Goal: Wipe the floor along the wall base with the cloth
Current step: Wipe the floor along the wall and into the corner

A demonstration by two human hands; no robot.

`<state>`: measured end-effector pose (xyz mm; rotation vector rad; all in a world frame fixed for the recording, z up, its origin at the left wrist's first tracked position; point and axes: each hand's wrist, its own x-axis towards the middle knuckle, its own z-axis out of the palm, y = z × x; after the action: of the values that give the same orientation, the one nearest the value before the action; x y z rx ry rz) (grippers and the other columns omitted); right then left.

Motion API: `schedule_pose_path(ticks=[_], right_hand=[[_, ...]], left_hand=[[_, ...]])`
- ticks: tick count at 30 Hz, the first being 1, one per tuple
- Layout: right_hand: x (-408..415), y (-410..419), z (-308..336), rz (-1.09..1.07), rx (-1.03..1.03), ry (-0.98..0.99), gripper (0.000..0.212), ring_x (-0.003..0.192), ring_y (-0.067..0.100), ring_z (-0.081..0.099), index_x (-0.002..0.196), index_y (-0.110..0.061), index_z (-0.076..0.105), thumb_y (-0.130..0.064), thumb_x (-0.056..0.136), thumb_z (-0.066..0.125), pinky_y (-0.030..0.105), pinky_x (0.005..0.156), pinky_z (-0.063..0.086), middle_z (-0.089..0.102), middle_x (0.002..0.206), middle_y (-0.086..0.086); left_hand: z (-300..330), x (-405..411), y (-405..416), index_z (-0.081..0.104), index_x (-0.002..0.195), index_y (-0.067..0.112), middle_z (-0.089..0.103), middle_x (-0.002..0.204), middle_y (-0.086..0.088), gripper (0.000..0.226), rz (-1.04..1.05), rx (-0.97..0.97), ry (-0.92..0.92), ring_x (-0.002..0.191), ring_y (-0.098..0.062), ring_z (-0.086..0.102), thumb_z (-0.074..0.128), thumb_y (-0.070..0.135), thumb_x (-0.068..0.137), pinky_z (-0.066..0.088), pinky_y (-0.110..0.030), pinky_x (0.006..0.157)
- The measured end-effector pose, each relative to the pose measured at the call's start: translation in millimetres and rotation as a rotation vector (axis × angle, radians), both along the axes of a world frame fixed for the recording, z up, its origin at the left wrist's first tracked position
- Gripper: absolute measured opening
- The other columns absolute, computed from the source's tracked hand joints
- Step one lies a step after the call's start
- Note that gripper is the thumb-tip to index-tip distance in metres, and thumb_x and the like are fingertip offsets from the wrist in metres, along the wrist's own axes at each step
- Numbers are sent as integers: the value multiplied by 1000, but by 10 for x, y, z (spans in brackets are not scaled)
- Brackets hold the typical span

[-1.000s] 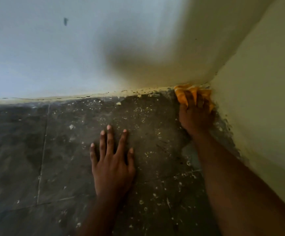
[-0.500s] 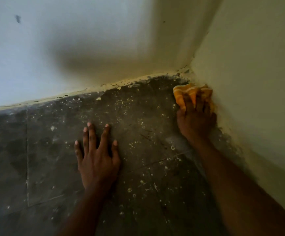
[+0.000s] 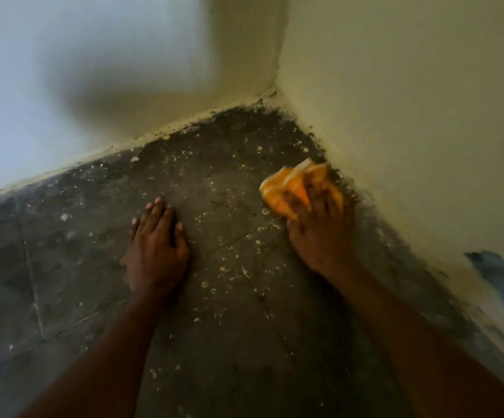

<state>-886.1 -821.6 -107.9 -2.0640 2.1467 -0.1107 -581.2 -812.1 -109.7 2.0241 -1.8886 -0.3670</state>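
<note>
An orange cloth with pale stripes [image 3: 286, 185] lies bunched on the dark tiled floor [image 3: 229, 297], close to the base of the right wall [image 3: 395, 116]. My right hand [image 3: 320, 233] presses down on it, fingers curled into the fabric. My left hand [image 3: 155, 248] rests flat on the floor to the left, fingers together, holding nothing. The room corner [image 3: 274, 95] lies beyond the cloth. The frame is blurred.
The far wall [image 3: 94, 70] meets the floor along a cracked, paint-flecked edge. Pale specks and debris dot the tiles. A dark blue smear [image 3: 494, 273] marks the right wall's base nearer to me.
My right hand has dragged the cloth out of the corner and back along the right wall's base toward me. The left hand stays planted; the view has swung right.
</note>
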Motion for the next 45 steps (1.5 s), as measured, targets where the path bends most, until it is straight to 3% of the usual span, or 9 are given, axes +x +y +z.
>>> schedule_pose_path(ticks=[3,6,11,16,21,28,34,39,45], right_hand=[[-286,780,89,132,58,50,60,159,24,4,156,-60,6,-60,97,20,69,119,8,-1,174,-9],[-829,748,174,-65,91,151,68,157,32,20,157,-55,17,-62,90,13,70,118,12,12,173,-1],[-667,800,83,-151,7,-50,65,154,38,26,154,-43,40,-48,90,31,59,125,19,24,170,9],[-904,1764,63,66,64,-48,63,160,30,8,157,-55,17,-51,95,30,56,126,8,7,174,0],[-1134,1499,31,-283,87,-77,67,159,36,10,160,-45,20,-53,94,25,61,127,13,11,173,8],[-854,2495,72,-109,100,-49,60,159,28,-13,160,-51,0,-55,103,19,58,128,3,-12,173,-2],[-1095,2293,105,-443,165,-103,59,158,33,-16,163,-43,6,-47,109,31,58,126,-8,-14,173,4],[-1029,2988,103,-165,171,-64,60,158,32,-15,157,-56,-6,-58,101,13,62,125,2,-18,172,-3],[-1707,3282,-54,-631,138,-70,59,160,35,0,158,-49,-4,-59,102,11,64,126,10,-2,174,5]], left_hand=[[48,-130,81,24,163,14,14,173,-8,60,-64,52,-29,159,-16,6,32,40,110,10,-46,132],[59,-558,392,12,165,15,0,175,-8,68,-103,90,-42,161,-19,-5,32,47,109,-1,-42,131],[-113,-858,737,13,166,20,2,175,0,75,-178,41,-97,162,-14,-2,22,58,102,0,-43,131],[-24,-922,671,20,165,20,9,175,0,74,-131,17,-81,162,-15,5,26,56,101,8,-46,131],[-58,-911,675,29,163,15,18,174,-4,71,-132,-2,-65,161,-19,13,33,52,102,8,-44,129],[12,-877,781,41,156,6,30,169,-10,52,-201,2,88,159,-22,22,47,26,108,19,-48,130],[-48,-906,906,42,157,9,34,167,-6,53,-341,-5,108,155,-23,29,55,19,106,29,-47,124],[31,-908,980,37,158,8,29,168,-7,56,-369,15,98,157,-23,22,55,19,106,24,-50,128],[-73,-902,944,41,157,9,33,168,-9,55,-369,-8,70,157,-26,27,55,21,105,27,-49,126]])
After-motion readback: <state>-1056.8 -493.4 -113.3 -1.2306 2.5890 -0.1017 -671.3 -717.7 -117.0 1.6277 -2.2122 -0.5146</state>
